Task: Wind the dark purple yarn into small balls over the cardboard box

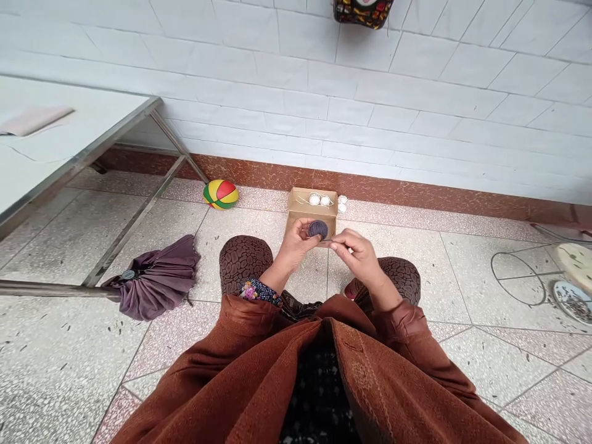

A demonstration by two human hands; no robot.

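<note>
My left hand (298,243) is closed round a dark purple-grey yarn ball (317,229), its thumb lying along the lower side. Just to the right, my right hand (354,248) pinches the yarn strand, which runs a short way from the ball to the fingertips. Both hands are over the near part of an open cardboard box (296,216) on the floor. Two small white yarn balls (320,199) with loose thread rest in the far part of the box. More white balls (342,203) lie against its right side.
A steel-framed table (124,126) stands at the left, with a folded purple umbrella (160,277) by its leg. Near the wall lies a red, yellow and green ball (221,194). At the far right are a wire-framed stool (518,277) and a plate (573,302) of husks.
</note>
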